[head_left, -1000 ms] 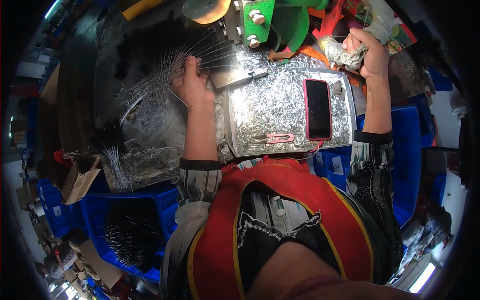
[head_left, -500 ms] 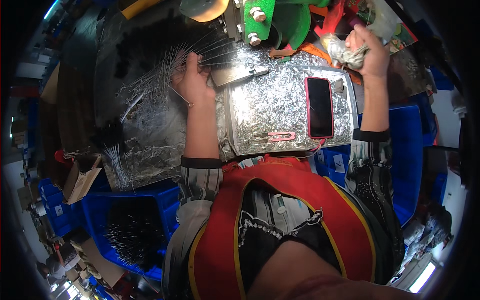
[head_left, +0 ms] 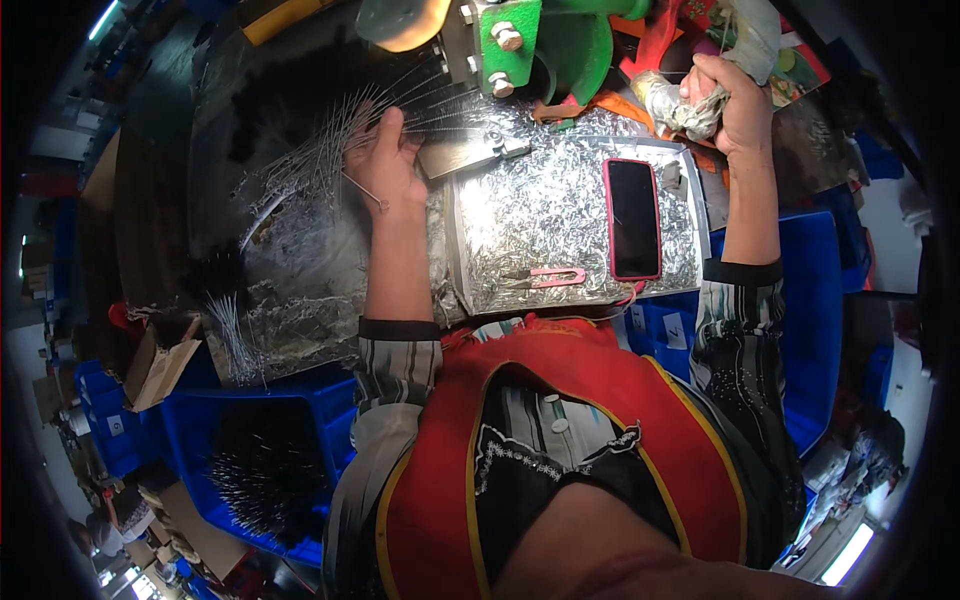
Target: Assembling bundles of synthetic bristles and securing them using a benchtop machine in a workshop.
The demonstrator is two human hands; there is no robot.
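Thin metal wires (head_left: 335, 145) fan out around my left hand (head_left: 385, 168), whose fingers curl round the wires with the thumb pointing up. Dark bristles (head_left: 295, 85) lie beyond them, so these look like twisted-wire brushes. Some wires reach right toward the metal block (head_left: 465, 152) under the green machine (head_left: 512, 45). Over at the upper right, my right hand (head_left: 742, 112) is wrapped round a handle bound in pale, worn cloth (head_left: 703, 112). The handle's far side is hidden by the fingers.
A metal-edged tray (head_left: 540, 220) full of shiny wire clippings holds a red-cased phone (head_left: 634, 220) and pink thread snips (head_left: 550, 277). Blue bins (head_left: 342, 405) stand at both sides, the left one with black brushes (head_left: 265, 465). Another wire bundle (head_left: 232, 335) lies at the table's left edge.
The whole view has shifted slightly. The pale piece above my right hand now sits farther left. My left thumb has moved a little away from the wires; both hands keep their hold.
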